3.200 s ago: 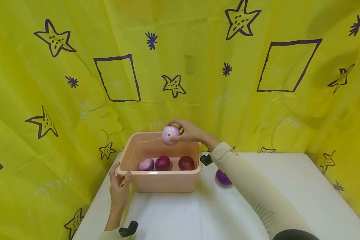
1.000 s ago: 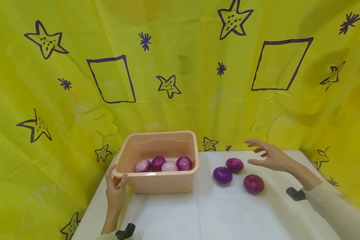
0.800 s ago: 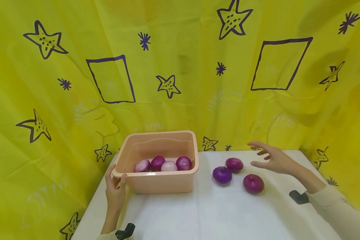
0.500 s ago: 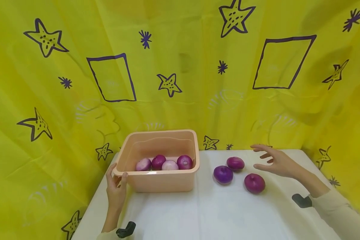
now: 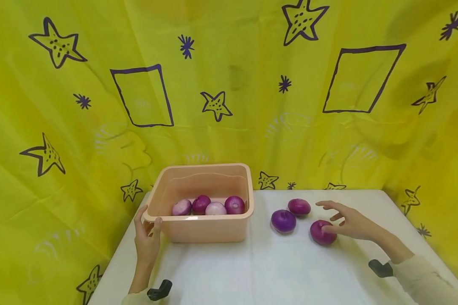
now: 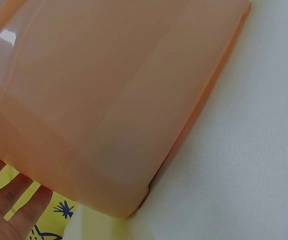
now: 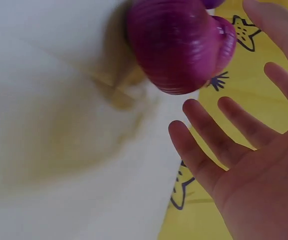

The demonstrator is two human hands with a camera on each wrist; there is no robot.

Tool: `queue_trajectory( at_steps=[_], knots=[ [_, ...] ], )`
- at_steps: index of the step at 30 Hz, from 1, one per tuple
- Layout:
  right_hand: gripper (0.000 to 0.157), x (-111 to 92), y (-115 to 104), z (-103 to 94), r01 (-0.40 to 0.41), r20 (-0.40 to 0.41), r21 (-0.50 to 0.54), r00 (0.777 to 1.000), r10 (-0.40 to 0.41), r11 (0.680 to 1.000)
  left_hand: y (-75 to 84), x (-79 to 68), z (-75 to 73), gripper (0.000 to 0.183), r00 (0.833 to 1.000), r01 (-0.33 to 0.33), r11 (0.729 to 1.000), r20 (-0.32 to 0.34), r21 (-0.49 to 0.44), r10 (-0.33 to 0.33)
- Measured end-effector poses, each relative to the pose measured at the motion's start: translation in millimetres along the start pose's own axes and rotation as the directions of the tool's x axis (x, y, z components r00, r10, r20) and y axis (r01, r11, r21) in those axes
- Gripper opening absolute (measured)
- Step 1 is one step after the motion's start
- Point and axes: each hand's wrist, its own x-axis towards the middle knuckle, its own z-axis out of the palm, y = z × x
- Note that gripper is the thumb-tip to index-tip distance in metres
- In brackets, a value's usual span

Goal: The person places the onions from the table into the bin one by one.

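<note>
A peach plastic bin [image 5: 204, 231] stands on the table with several red onions inside, among them a glossy purple one [image 5: 234, 205] and a paler one [image 5: 215, 208]. At its front left corner my left hand [image 5: 146, 248] grips the rim, thumb on the front and fingers along the side. Over the nearest loose red onion [image 5: 320, 235] hovers my right hand [image 5: 353, 222], fingers spread and nothing held. From the right wrist, that onion [image 7: 171, 45] lies beyond the fingertips; the hand [image 7: 253, 165] looks apart from it.
Two more onions lie on the white-covered table [image 5: 290, 271]: a violet one [image 5: 283, 221] and a magenta one [image 5: 299, 206] behind it. A yellow curtain [image 5: 244, 144] with drawn stars and frames hangs behind the table and along both sides.
The pale onion that my right hand held over the bin now lies inside it. That hand has since moved right, then down toward the nearest loose onion. My left hand stays at the bin's corner.
</note>
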Motion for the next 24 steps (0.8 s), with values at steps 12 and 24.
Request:
queue_trajectory(
  at_steps=[12, 24],
  knots=[
    [0.066, -7.9, 13.7, 19.8, -0.047, 0.108, 0.092, 0.994, 0.037, 0.995, 0.6, 0.7, 0.2, 0.061, 1.000, -0.013, 0.999, 0.014, -0.033, 0.013],
    [0.060, -13.0, 21.2, 24.2, -0.002, 0.110, 0.060, 0.994, -0.005, 0.998, -2.7, 1.4, 1.3, 0.061, 1.000, 0.011, 1.000, 0.014, -0.028, -0.010]
  ],
)
